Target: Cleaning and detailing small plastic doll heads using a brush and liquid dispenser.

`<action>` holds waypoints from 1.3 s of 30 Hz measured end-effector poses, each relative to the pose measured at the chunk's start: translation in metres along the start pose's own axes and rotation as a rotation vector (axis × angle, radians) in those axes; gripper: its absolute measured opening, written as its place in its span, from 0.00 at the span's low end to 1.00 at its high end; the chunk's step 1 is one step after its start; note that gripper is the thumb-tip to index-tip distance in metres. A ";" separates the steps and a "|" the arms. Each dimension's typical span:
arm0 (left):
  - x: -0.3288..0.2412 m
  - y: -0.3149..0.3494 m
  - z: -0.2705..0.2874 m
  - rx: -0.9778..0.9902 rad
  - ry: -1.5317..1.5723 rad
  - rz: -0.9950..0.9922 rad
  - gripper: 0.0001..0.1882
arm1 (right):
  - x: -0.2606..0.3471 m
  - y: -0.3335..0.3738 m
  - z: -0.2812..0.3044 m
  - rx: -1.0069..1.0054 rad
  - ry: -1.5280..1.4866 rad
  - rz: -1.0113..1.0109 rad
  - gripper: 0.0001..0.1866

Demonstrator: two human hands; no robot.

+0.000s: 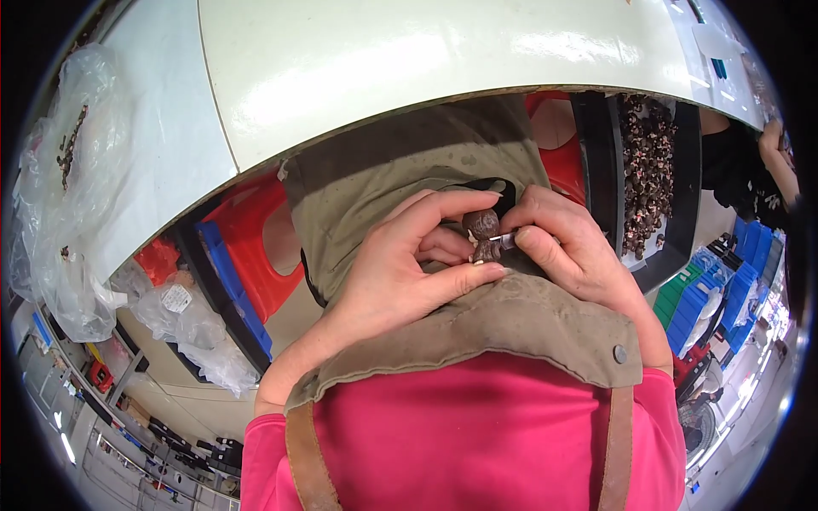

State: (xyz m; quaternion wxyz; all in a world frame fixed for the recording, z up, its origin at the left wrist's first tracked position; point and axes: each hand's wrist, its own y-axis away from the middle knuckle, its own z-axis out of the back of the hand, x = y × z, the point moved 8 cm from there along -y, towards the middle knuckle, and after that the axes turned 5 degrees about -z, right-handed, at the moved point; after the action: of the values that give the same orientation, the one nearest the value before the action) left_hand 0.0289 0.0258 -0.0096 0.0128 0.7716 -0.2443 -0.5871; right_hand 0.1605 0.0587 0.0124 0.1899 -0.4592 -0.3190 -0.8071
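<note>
Over my lap, my left hand (pixel 409 255) pinches a small dark brown figure-like piece (pixel 482 225) between its thumb and fingers. The piece has a rounded top and a smaller lower part with pale bits. My right hand (pixel 567 243), fingers closed, grips a small tool with a short metal end (pixel 507 241) that meets the brown piece from the right. Most of that tool is hidden in my fingers, so I cannot tell its exact kind. A brown-green apron (pixel 366 213) lies beneath both hands.
A black tray (pixel 692 196) at the right holds many small brown pieces (pixel 646 170) with pink bits. Ahead curves the edge of a white table (pixel 409 51). Clear plastic bags (pixel 72 213) lie at the left. Another person's arm (pixel 777 162) shows at far right, above blue bins (pixel 737 289).
</note>
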 end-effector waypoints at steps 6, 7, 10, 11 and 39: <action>-0.003 0.000 0.000 -0.020 0.064 0.101 0.29 | 0.001 -0.001 0.007 -0.064 0.082 0.028 0.19; -0.003 0.000 0.000 -0.020 0.062 0.099 0.29 | 0.001 0.000 0.009 -0.098 0.159 0.043 0.25; -0.001 0.000 -0.001 -0.014 0.057 0.133 0.29 | -0.005 0.000 0.013 -0.161 -0.014 -0.018 0.22; -0.001 0.000 -0.002 -0.009 0.033 0.142 0.29 | 0.000 0.000 0.014 -0.166 -0.013 -0.019 0.22; -0.010 0.004 -0.007 0.009 0.007 0.023 0.31 | 0.006 0.010 0.021 -0.087 -0.128 -0.176 0.11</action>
State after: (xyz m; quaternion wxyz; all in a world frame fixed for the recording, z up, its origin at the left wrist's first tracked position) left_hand 0.0322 0.0247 0.0029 0.0169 0.7709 -0.2555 -0.5832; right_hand 0.1768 0.0653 0.0284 0.0774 -0.4876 -0.3342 -0.8028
